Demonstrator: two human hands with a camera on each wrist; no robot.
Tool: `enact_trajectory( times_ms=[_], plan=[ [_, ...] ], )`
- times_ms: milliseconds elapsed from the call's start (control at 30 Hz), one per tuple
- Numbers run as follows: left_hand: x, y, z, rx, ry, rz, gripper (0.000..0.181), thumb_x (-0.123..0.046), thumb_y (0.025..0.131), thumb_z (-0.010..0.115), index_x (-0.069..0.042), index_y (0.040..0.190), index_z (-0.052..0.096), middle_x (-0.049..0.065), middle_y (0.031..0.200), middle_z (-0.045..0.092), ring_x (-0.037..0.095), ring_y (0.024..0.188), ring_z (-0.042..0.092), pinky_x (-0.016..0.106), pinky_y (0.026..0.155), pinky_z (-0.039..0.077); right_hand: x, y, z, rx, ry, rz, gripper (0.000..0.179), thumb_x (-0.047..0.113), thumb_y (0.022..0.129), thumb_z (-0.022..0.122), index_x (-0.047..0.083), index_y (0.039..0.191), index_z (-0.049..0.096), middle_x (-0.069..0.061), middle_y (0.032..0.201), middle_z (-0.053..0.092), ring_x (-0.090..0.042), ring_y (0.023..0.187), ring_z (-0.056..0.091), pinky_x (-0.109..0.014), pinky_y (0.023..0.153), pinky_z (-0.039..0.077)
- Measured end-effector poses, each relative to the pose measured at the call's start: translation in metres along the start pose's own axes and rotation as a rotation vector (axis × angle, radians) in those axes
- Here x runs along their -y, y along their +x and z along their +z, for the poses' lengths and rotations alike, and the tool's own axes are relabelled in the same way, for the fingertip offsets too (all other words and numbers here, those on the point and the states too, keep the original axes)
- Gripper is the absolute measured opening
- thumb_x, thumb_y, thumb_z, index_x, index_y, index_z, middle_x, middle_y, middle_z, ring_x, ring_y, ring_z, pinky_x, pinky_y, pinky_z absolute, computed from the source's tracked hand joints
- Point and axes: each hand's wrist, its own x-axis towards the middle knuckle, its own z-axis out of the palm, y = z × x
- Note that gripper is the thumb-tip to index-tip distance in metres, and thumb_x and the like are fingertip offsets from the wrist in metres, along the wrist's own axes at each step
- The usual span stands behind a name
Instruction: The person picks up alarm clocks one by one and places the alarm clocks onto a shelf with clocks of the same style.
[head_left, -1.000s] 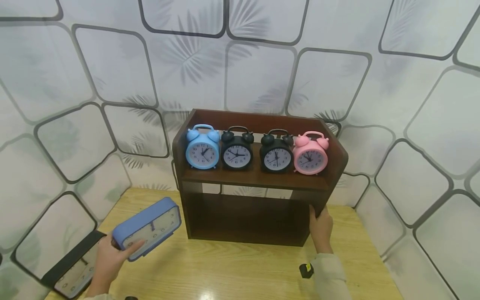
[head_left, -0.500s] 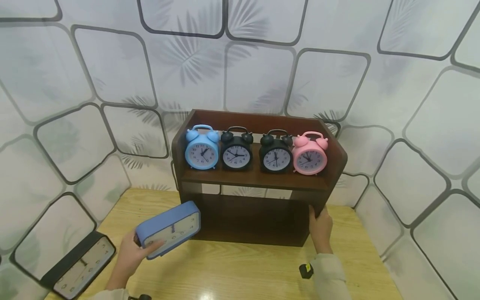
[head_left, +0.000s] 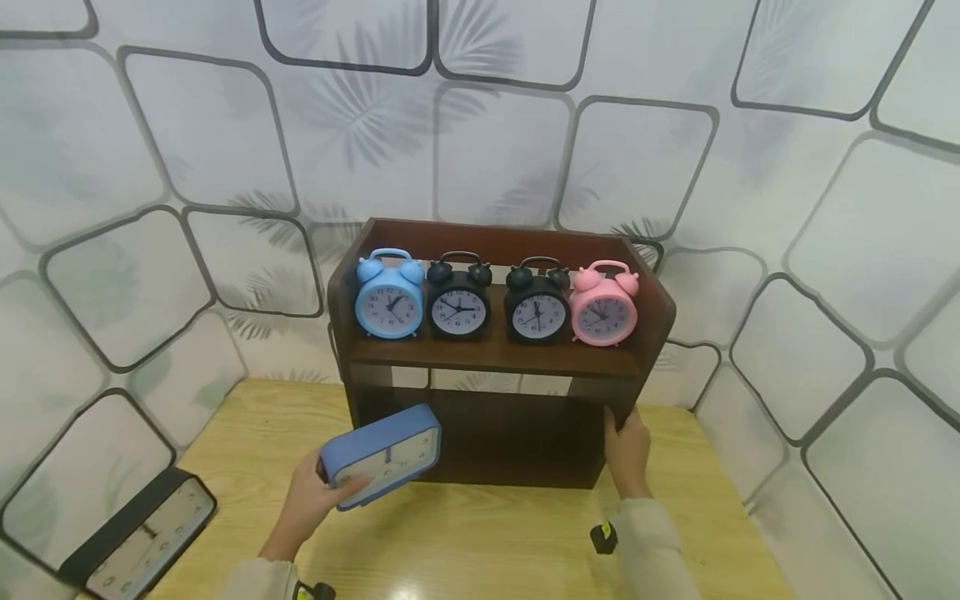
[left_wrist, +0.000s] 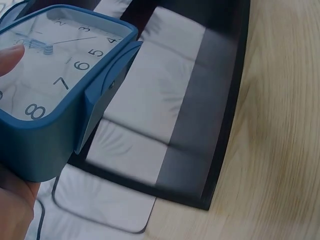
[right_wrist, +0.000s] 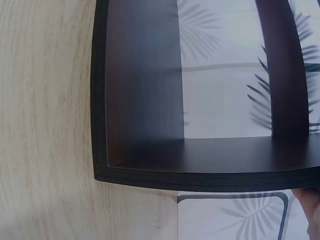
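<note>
My left hand grips a blue rectangular alarm clock by its left end, thumb across the pale face. The clock is tilted, in front of the lower left opening of a dark brown two-tier shelf. In the left wrist view the clock's numbered face is close up, with a flap along its lower edge. My right hand holds the shelf's right side panel low down, thumb at the front edge. In the right wrist view only a bit of that hand shows beside the panel.
On the upper tier stand a light blue twin-bell clock, two black ones and a pink one. A black rectangular clock lies at the left of the wooden table. Patterned walls enclose the back and sides.
My left hand has carried the blue rectangular alarm clock rightward, from left of the shelf to in front of its lower opening. The right hand stays on the side panel. The head view shifts slightly.
</note>
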Motion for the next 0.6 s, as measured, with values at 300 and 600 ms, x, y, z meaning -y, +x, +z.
enact_trajectory(
  times_ms=[300, 600],
  plan=[
    [0.001, 0.016, 0.037, 0.091, -0.095, -0.003, 0.049, -0.007, 0.071, 0.079, 0.004, 0.114, 0.058, 0.018, 0.104, 0.067, 0.002, 0.084, 0.062, 0.024, 0.077, 0.051, -0.002, -0.002, 0.002, 0.009, -0.004, 0.005, 0.029, 0.011, 0.089, 0.061, -0.013, 0.103, 0.056, -0.04, 0.09, 0.062, -0.055, 0.084, 0.06, -0.06, 0.071, 0.046],
    [-0.004, 0.038, 0.07, 0.201, -0.171, 0.093, 0.047, -0.01, 0.073, 0.079, 0.001, 0.115, 0.06, 0.019, 0.105, 0.068, 0.005, 0.087, 0.065, 0.025, 0.078, 0.052, -0.002, 0.001, 0.002, -0.001, 0.002, -0.001, 0.029, 0.013, 0.089, 0.061, -0.013, 0.102, 0.056, -0.039, 0.088, 0.062, -0.055, 0.082, 0.06, -0.06, 0.07, 0.046]
  ],
)
